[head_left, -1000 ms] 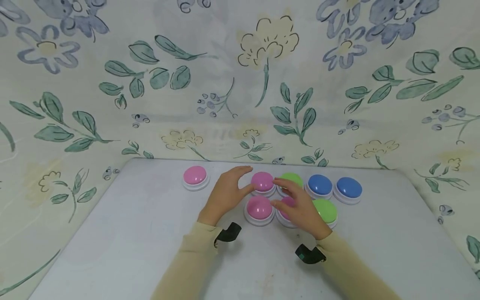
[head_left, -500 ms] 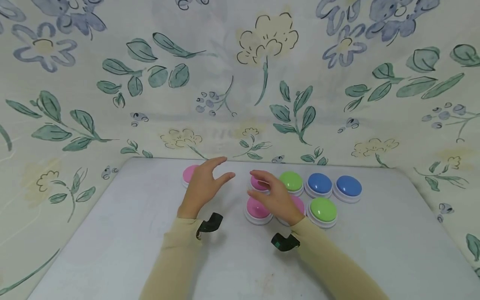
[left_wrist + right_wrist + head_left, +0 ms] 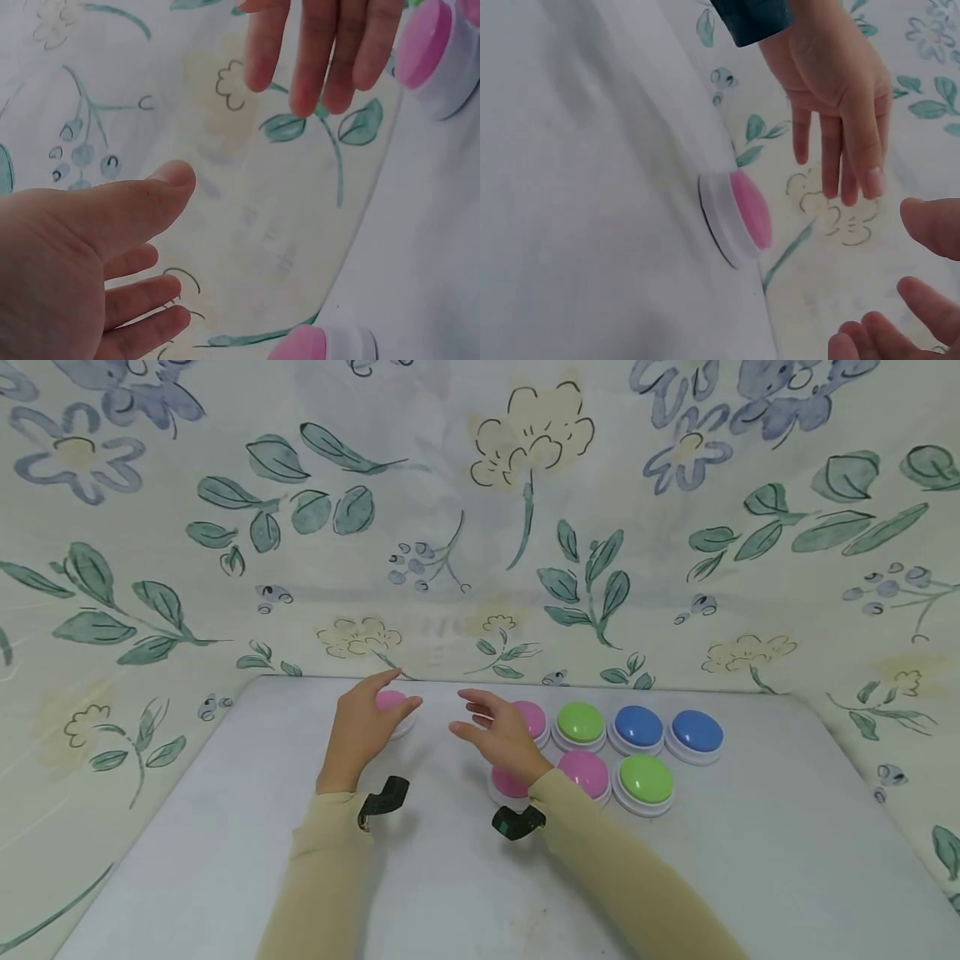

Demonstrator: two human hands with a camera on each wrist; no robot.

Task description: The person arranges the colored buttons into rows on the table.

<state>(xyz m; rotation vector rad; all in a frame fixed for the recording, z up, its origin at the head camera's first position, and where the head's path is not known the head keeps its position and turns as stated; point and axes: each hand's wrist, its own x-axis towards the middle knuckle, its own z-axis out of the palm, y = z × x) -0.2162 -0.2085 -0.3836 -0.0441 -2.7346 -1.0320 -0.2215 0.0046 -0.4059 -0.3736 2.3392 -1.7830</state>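
My left hand (image 3: 362, 727) is held over the table's left side, thumb and fingers apart, holding nothing. Behind its thumb and fingers sits a lone pink dome button (image 3: 391, 700) on a white base, partly hidden; the right wrist view has this pink button (image 3: 751, 210) between table and cloth. To the right, my right hand (image 3: 504, 735) hovers with loosely bent fingers and an empty grasp, palm turned toward the left hand. Under and beyond it are a pink button (image 3: 531, 718) at the back and a partly covered pink button (image 3: 508, 782) in front.
Further right stand a third pink button (image 3: 585, 770), two green buttons (image 3: 581, 722) and two blue buttons (image 3: 638, 727), close together in two rows. A flower-patterned cloth (image 3: 420, 510) rises behind the white table (image 3: 450, 877). Both wrists carry black cameras (image 3: 384, 799).
Both hands have moved left, away from the grouped buttons. The left hand now reaches the lone pink button; the right hand has uncovered the green buttons. No button has visibly shifted.
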